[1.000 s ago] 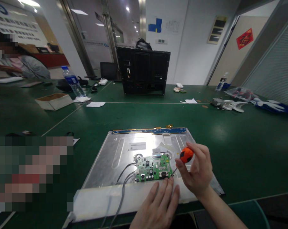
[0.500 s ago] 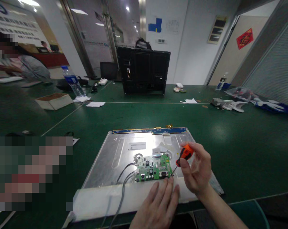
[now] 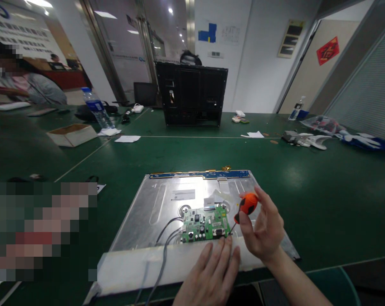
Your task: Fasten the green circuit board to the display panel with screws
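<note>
Driver [image 3: 250,203] is clamped in the right-hand grip [image 3: 266,233], long axis slanted down-left to the board's [image 3: 205,223] near right corner, tip contact unclear; board carried on panel [image 3: 138,212] at bench's [image 3: 323,212] near edge; left hand [image 3: 211,272], nearer that corner, laid flat, fingers slightly apart, nothing held.

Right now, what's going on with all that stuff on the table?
A person's right hand holds an orange-and-black screwdriver, its tip at the near right corner of a green circuit board. The left hand rests over a whitish strip, fingertips by the board's near edge. The board sits on a metal panel lying on the green table.
</note>
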Action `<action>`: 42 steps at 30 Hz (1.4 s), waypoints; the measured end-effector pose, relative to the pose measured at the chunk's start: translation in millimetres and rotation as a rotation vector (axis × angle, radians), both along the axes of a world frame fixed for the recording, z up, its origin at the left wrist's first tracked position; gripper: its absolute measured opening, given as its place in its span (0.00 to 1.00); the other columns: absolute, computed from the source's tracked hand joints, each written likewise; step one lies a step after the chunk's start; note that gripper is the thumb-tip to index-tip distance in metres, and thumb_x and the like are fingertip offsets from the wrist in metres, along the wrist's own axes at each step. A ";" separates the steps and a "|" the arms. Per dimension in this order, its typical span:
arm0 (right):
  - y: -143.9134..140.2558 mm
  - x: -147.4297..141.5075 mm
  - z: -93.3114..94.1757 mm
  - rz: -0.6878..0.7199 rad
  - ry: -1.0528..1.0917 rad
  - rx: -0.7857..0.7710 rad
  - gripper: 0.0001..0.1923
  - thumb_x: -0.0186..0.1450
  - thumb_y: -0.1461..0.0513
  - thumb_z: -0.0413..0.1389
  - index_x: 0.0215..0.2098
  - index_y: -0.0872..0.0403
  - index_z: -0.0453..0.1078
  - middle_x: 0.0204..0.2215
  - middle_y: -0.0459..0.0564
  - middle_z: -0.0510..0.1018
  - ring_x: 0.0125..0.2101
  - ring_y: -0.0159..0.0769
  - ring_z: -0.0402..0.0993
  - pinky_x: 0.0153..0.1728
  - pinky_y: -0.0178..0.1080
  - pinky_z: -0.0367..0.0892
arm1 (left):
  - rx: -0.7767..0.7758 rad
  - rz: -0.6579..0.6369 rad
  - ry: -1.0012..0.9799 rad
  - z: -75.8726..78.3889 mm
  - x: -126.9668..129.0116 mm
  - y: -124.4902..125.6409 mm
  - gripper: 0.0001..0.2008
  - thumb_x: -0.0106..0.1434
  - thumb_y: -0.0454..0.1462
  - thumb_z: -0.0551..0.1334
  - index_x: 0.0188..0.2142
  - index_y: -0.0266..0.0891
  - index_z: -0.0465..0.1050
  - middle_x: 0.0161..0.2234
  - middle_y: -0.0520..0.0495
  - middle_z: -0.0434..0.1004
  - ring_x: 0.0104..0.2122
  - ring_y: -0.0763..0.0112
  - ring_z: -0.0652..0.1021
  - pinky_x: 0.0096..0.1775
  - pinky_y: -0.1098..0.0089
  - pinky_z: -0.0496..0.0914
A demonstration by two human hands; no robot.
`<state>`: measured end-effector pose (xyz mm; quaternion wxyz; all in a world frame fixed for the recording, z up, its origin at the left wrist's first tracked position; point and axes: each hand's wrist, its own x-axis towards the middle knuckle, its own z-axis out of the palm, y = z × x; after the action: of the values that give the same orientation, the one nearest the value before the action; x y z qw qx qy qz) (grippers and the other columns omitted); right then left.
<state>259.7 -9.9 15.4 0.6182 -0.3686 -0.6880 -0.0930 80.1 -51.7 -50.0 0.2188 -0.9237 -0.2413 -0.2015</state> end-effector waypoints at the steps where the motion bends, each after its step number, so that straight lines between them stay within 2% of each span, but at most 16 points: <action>1: 0.2 0.7 -2.1 0.023 0.012 -0.008 0.32 0.66 0.67 0.53 0.67 0.55 0.54 0.44 0.55 0.75 0.41 0.41 0.75 0.39 0.45 0.74 | 0.002 0.002 -0.005 0.9 0.3 0.1 0.23 0.71 0.42 0.53 0.61 0.34 0.66 0.59 0.38 0.70 0.59 0.57 0.66 0.60 0.58 0.54; 4: 0.9 1.9 -3.5 0.086 0.030 -0.020 0.30 0.66 0.67 0.52 0.66 0.54 0.57 0.44 0.54 0.75 0.42 0.41 0.74 0.37 0.44 0.74 | 0.006 0.005 -0.016 1.8 0.8 0.2 0.22 0.72 0.42 0.53 0.61 0.35 0.67 0.59 0.39 0.70 0.59 0.57 0.66 0.60 0.59 0.54; 7: 2.1 1.3 0.5 0.087 0.036 0.004 0.29 0.65 0.66 0.55 0.64 0.52 0.58 0.43 0.52 0.74 0.41 0.39 0.73 0.37 0.43 0.74 | 0.005 0.008 -0.004 -0.2 0.7 -0.4 0.23 0.71 0.43 0.54 0.61 0.34 0.66 0.60 0.38 0.69 0.60 0.57 0.66 0.60 0.58 0.54; 11: 2.6 -0.2 6.9 0.011 0.019 0.039 0.30 0.64 0.66 0.60 0.62 0.49 0.59 0.40 0.49 0.71 0.38 0.36 0.72 0.36 0.41 0.75 | -0.003 0.007 0.002 -2.5 0.2 -0.8 0.25 0.71 0.43 0.55 0.63 0.33 0.64 0.61 0.37 0.68 0.60 0.56 0.65 0.60 0.59 0.54; 16: 0.3 -1.8 11.4 -0.085 -0.039 0.032 0.28 0.66 0.64 0.59 0.63 0.48 0.61 0.38 0.48 0.70 0.34 0.34 0.71 0.33 0.39 0.76 | -0.008 -0.011 -0.018 -1.1 0.6 0.7 0.23 0.71 0.43 0.55 0.61 0.33 0.66 0.60 0.37 0.69 0.60 0.55 0.65 0.60 0.58 0.54; 19: 0.3 -1.4 7.8 -0.085 -0.051 0.027 0.29 0.66 0.64 0.58 0.65 0.51 0.59 0.36 0.48 0.71 0.33 0.35 0.71 0.33 0.39 0.76 | -0.005 -0.010 -0.021 0.7 0.9 1.0 0.23 0.71 0.43 0.55 0.61 0.33 0.66 0.60 0.37 0.69 0.60 0.55 0.66 0.60 0.58 0.54; 22: 1.9 0.3 -1.3 -0.066 -0.023 0.028 0.31 0.66 0.64 0.57 0.66 0.53 0.56 0.40 0.52 0.74 0.38 0.38 0.74 0.36 0.42 0.76 | -0.006 -0.007 -0.019 2.2 1.0 0.4 0.23 0.71 0.43 0.55 0.61 0.33 0.67 0.60 0.37 0.69 0.60 0.55 0.66 0.60 0.58 0.55; 27: 3.9 2.1 -9.6 0.046 0.051 0.003 0.27 0.66 0.65 0.53 0.63 0.53 0.58 0.41 0.52 0.74 0.40 0.39 0.75 0.38 0.43 0.75 | 0.002 0.001 -0.013 1.2 0.8 0.4 0.23 0.71 0.44 0.54 0.61 0.34 0.66 0.59 0.39 0.70 0.59 0.57 0.66 0.60 0.59 0.54; 31: 4.1 1.5 -2.3 0.036 0.035 0.024 0.28 0.64 0.64 0.58 0.62 0.52 0.58 0.41 0.51 0.73 0.39 0.39 0.74 0.39 0.44 0.75 | 0.010 0.009 -0.013 -0.7 0.2 0.3 0.24 0.71 0.45 0.55 0.61 0.35 0.66 0.59 0.39 0.69 0.60 0.57 0.65 0.60 0.58 0.53; 34: 3.7 0.2 6.0 0.008 0.007 0.056 0.30 0.63 0.65 0.62 0.61 0.50 0.59 0.38 0.49 0.72 0.36 0.36 0.72 0.35 0.41 0.75 | -0.002 0.009 -0.003 0.7 0.0 -0.2 0.24 0.71 0.45 0.55 0.61 0.35 0.66 0.59 0.39 0.69 0.60 0.56 0.65 0.60 0.58 0.53; 39: 2.3 -0.8 11.1 -0.023 -0.062 0.041 0.28 0.66 0.65 0.59 0.63 0.51 0.60 0.32 0.47 0.74 0.31 0.36 0.73 0.30 0.39 0.75 | -0.014 0.001 -0.019 5.5 1.0 -0.3 0.22 0.71 0.43 0.55 0.60 0.34 0.67 0.58 0.39 0.71 0.59 0.56 0.65 0.59 0.58 0.53; 42: 1.6 0.0 6.5 -0.026 -0.049 0.017 0.29 0.67 0.64 0.57 0.64 0.53 0.59 0.34 0.49 0.77 0.32 0.37 0.75 0.31 0.41 0.75 | -0.020 -0.002 -0.021 6.5 1.6 -0.2 0.22 0.71 0.43 0.55 0.59 0.34 0.68 0.58 0.39 0.72 0.59 0.57 0.66 0.59 0.59 0.53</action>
<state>259.8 -8.3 22.0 0.6031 -0.3699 -0.6972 -0.1156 81.7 -51.9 -43.5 0.2067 -0.9240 -0.2446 -0.2091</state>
